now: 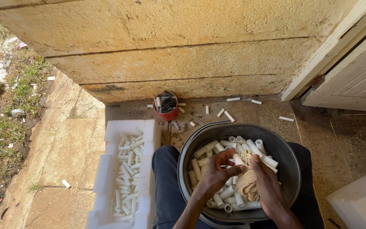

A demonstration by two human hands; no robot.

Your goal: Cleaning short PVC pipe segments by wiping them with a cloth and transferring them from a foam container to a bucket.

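**Two hands working with a cloth in a basin of short white tubes**

Seen from above, a person sits with a round dark metal basin [291,169] resting on their lap. The basin is filled with short white plastic tubes [208,149]. The left hand [217,174] curls its fingers around one white tube [238,160] at the middle of the basin. The right hand [267,184] is closed on a crumpled tan cloth [245,183], which lies against that tube. Both hands sit close together, touching the pile.

To the person's left, on the ground, stands a white foam box [149,131] holding more white tubes. Beyond the basin, near a rough yellow wall [170,46], sits a small red tin [168,113] with dark pieces in it. Loose tubes lie scattered on the floor around it.
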